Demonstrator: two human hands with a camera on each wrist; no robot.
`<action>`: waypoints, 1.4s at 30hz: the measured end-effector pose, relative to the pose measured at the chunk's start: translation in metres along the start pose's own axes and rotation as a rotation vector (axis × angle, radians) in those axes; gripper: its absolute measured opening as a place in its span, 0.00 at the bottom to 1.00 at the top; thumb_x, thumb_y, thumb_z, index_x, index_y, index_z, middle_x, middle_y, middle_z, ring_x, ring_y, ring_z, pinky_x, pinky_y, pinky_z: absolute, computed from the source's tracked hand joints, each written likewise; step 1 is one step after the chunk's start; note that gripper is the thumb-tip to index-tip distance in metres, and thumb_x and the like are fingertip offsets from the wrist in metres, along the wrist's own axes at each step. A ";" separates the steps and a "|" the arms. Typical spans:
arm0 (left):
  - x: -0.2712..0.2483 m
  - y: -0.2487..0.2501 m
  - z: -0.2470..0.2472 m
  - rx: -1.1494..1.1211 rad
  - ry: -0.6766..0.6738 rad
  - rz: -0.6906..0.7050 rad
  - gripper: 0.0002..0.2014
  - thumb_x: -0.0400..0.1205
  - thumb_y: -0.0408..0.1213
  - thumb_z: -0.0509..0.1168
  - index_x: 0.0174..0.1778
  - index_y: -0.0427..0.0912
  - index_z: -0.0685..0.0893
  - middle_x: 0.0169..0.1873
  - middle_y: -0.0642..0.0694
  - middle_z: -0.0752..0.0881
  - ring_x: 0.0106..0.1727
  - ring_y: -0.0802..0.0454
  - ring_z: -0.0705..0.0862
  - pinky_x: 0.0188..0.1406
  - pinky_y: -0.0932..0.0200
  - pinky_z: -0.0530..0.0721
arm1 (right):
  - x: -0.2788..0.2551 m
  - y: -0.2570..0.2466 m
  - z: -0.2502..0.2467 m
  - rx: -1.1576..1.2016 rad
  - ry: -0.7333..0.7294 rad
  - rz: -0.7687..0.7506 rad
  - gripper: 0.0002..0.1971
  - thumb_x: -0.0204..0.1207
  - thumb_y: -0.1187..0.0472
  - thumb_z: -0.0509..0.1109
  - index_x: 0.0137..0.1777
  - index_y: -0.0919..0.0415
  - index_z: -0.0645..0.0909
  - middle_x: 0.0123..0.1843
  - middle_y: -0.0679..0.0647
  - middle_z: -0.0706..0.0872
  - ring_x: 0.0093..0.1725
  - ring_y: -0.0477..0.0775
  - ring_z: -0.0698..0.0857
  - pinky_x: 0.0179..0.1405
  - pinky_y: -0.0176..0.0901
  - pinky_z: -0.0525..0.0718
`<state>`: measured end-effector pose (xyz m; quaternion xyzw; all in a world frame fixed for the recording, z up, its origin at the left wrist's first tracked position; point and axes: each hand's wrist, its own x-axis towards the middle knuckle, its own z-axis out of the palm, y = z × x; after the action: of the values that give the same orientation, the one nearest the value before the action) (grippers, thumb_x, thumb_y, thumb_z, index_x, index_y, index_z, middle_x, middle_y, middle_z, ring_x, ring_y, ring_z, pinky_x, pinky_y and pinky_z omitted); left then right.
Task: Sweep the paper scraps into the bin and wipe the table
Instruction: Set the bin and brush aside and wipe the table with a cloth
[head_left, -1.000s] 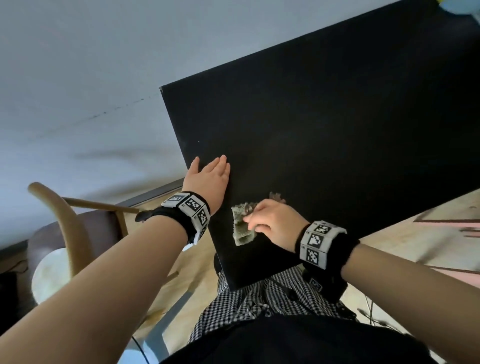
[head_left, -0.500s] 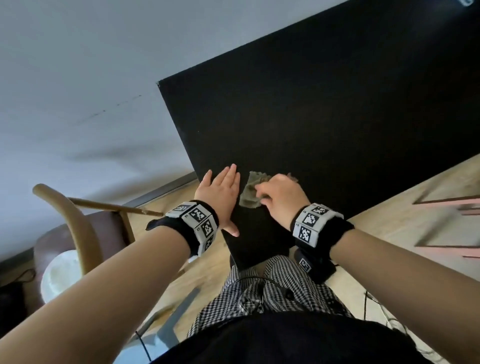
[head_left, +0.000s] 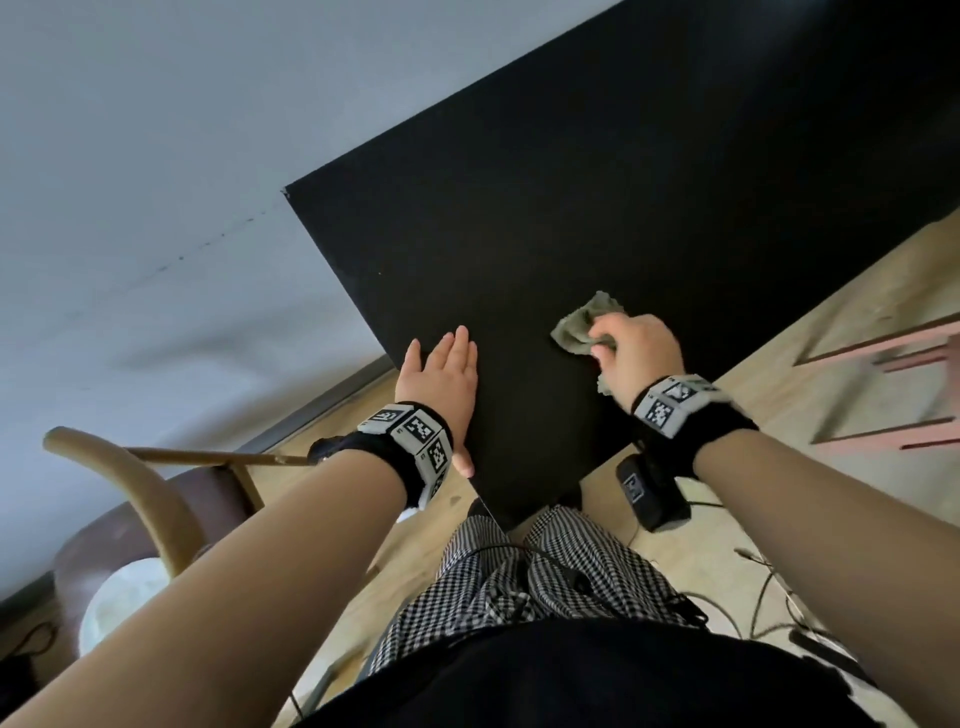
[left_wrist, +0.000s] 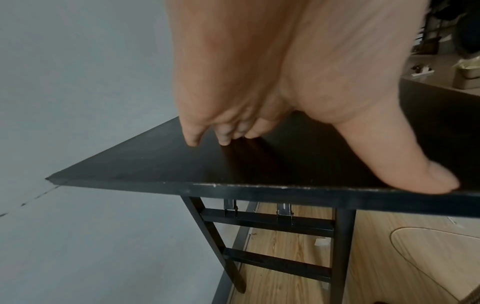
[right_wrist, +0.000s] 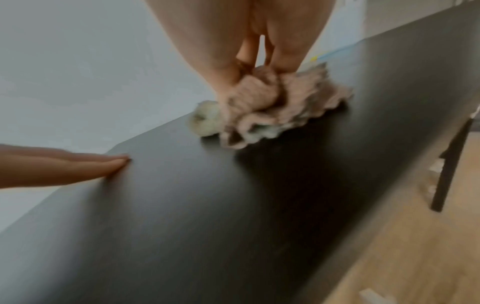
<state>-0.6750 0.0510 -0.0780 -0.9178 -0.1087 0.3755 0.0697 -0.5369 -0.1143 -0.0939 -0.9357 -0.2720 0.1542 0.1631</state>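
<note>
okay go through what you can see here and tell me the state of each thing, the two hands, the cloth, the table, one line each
left hand: flat, fingers straight, pressing on the table near its edge.
right hand: fingers curled round the cloth.
cloth: crumpled, lying on the table under the right hand.
table: black top, no paper scraps in view.

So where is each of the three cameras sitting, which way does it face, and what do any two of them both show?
Head: worn on the head, looks down at the table; shows both forearms, left hand, right hand on the cloth.
Left wrist: looks along the flat left hand, over the table's corner.
Right wrist: looks along the right hand gripping the cloth; left fingers at the frame's edge.
Shared: head and right wrist both show the cloth.
</note>
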 end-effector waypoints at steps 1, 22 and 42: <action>-0.001 0.000 0.000 -0.001 0.003 -0.002 0.73 0.57 0.67 0.77 0.82 0.35 0.35 0.82 0.39 0.36 0.84 0.42 0.40 0.80 0.39 0.42 | -0.009 -0.008 0.006 -0.027 -0.007 -0.023 0.09 0.76 0.60 0.68 0.56 0.57 0.83 0.54 0.59 0.84 0.54 0.59 0.83 0.56 0.49 0.79; 0.057 0.102 -0.096 -0.152 0.164 0.049 0.55 0.72 0.64 0.69 0.84 0.41 0.46 0.84 0.44 0.48 0.83 0.46 0.50 0.82 0.41 0.46 | 0.043 0.091 -0.063 -0.061 -0.245 -0.174 0.11 0.81 0.58 0.63 0.61 0.54 0.80 0.62 0.56 0.78 0.57 0.55 0.82 0.61 0.49 0.82; 0.202 0.195 -0.255 -0.300 0.189 0.016 0.45 0.78 0.61 0.63 0.84 0.44 0.49 0.84 0.49 0.48 0.84 0.51 0.48 0.82 0.42 0.44 | 0.221 0.233 -0.162 -0.194 -0.276 -0.174 0.12 0.79 0.63 0.61 0.59 0.57 0.80 0.59 0.62 0.81 0.57 0.63 0.82 0.55 0.53 0.83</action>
<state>-0.3268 -0.0984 -0.0742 -0.9499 -0.1492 0.2677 -0.0609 -0.1909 -0.2126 -0.0832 -0.8899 -0.3855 0.2396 0.0460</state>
